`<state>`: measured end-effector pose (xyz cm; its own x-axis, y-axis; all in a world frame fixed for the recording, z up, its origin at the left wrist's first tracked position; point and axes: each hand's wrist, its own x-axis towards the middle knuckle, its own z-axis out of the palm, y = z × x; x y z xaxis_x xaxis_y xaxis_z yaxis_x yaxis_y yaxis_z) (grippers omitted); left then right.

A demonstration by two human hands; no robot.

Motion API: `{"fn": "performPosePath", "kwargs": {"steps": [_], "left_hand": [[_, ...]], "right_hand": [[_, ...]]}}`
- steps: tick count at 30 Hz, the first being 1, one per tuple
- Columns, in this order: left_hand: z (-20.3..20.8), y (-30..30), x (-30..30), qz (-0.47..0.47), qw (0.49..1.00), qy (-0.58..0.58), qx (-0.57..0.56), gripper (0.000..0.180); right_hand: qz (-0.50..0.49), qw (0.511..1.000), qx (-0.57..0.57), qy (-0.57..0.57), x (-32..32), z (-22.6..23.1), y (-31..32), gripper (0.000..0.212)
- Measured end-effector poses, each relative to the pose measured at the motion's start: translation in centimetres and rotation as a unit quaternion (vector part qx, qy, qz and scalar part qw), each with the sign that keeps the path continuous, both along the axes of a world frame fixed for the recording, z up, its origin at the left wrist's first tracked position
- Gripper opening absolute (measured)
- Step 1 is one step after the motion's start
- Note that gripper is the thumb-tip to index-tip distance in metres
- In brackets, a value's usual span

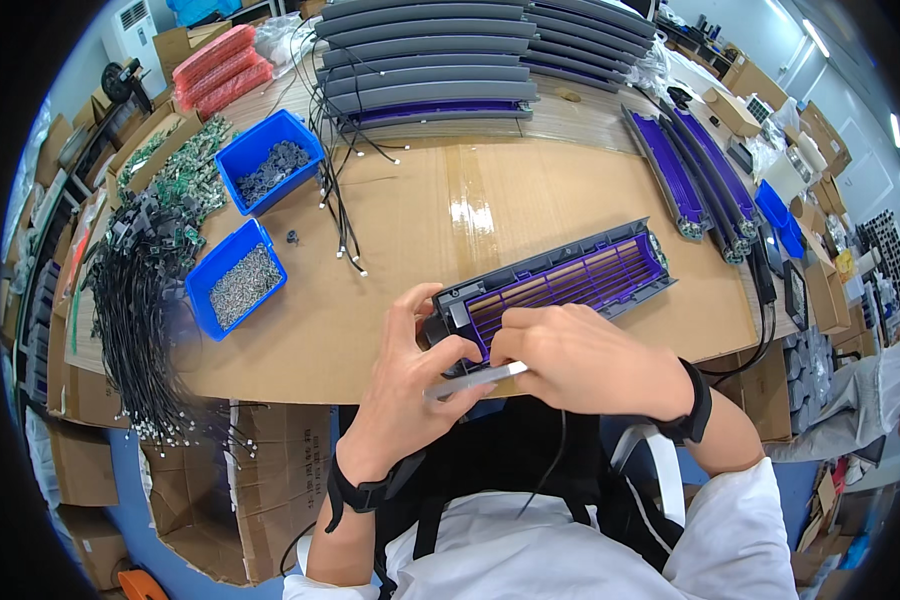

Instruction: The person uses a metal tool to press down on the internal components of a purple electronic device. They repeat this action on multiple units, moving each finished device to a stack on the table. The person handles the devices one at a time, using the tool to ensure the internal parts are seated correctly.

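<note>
A long trough-shaped housing (pixel 570 275), grey outside with a purple grid inside, lies slanted near the front of the cardboard-topped table. My left hand (pixel 400 375) is closed around its near left end, thumb and forefinger on either side of the end. A flat pale strip (pixel 475 382) runs from the left palm towards my right hand (pixel 580 355). The right fingers are curled together at the housing's inner left end; what they pinch is hidden beneath them. From under that hand hangs a thin black cable (pixel 562 440).
Blue bins of small dark parts (pixel 253 135) and small metal pieces (pixel 202 305) stand left, beside bundled black cables (pixel 140 300). Loose cables (pixel 340 215) trail behind. Grey housings (pixel 425 75) are stacked at the back, with purple-lined ones (pixel 665 165) at right.
</note>
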<state>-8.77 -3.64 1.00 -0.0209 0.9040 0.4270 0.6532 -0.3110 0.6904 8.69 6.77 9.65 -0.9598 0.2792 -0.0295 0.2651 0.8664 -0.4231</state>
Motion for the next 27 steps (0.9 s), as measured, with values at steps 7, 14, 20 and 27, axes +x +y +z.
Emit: {"fn": "performPosePath", "kwargs": {"steps": [7,14,20,27], "left_hand": [[0.0,-0.1,0.1,0.003,0.999,-0.037,-0.016,0.035],[0.1,-0.1,0.0,0.003,1.000,-0.029,-0.007,0.032],[-0.1,0.0,0.0,-0.001,0.999,-0.033,0.007,0.028],[-0.2,0.0,-0.1,-0.004,0.999,-0.033,0.003,0.028]], "right_hand": [[-0.028,0.996,-0.073,-0.037,-0.1,-0.1,1.5,0.012],[-0.039,0.990,-0.127,-0.045,-0.8,-0.1,1.6,0.008],[-0.007,0.998,-0.055,-0.029,-0.6,-0.1,1.5,0.008],[0.080,0.996,0.044,-0.002,-0.4,-0.4,2.5,0.020]]}}
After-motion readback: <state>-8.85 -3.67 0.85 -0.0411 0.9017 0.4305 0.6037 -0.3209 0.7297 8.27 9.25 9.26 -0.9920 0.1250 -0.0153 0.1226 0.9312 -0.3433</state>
